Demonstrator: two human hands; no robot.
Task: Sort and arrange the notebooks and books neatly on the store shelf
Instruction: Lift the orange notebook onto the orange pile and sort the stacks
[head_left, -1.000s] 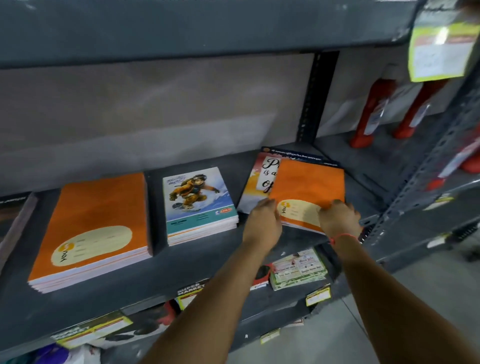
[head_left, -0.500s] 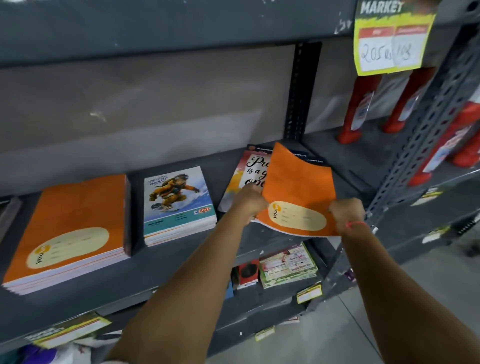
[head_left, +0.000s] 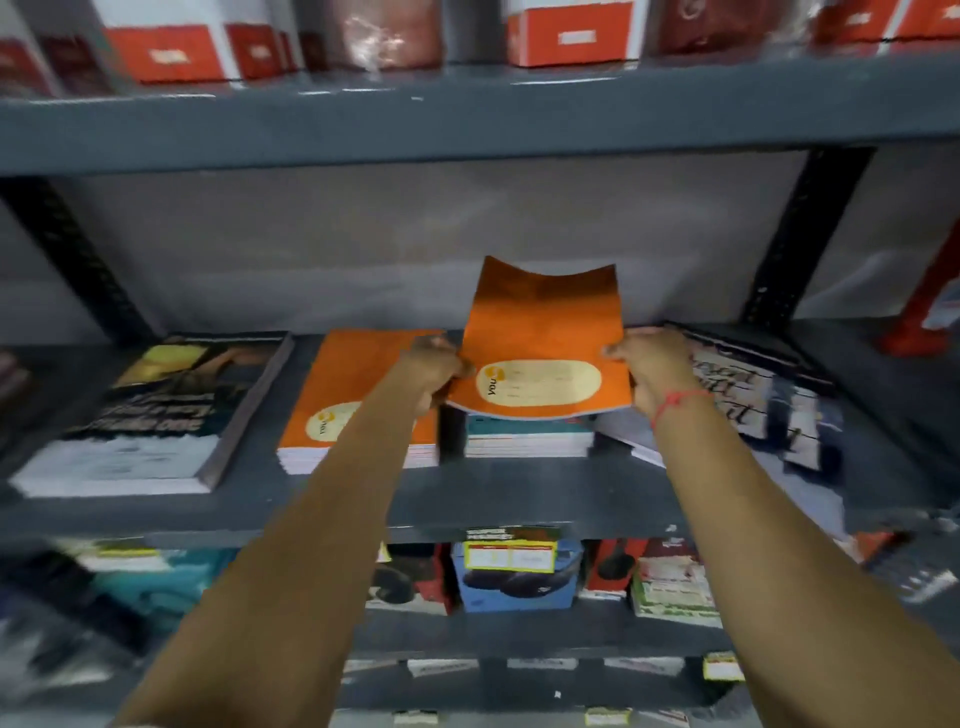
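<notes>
I hold a thin orange notebook with a cream label in the air, tilted up above the grey shelf. My left hand grips its left edge and my right hand grips its right edge. Under it lies a small stack of teal-edged notebooks. To the left sits a stack of matching orange notebooks. Farther left lies a thick dark book. At the right, behind my right hand, lie notebooks with black script lettering.
The upper shelf carries red and white boxes. A lower shelf holds boxed goods, among them a blue box with a yellow price tag. Black perforated uprights frame the bay. Something red stands at the far right.
Both hands lifted the orange notebook off the right-hand pile and carried it left, so it hangs over the teal-edged stack. The view swung left and up, blurring the frame.
</notes>
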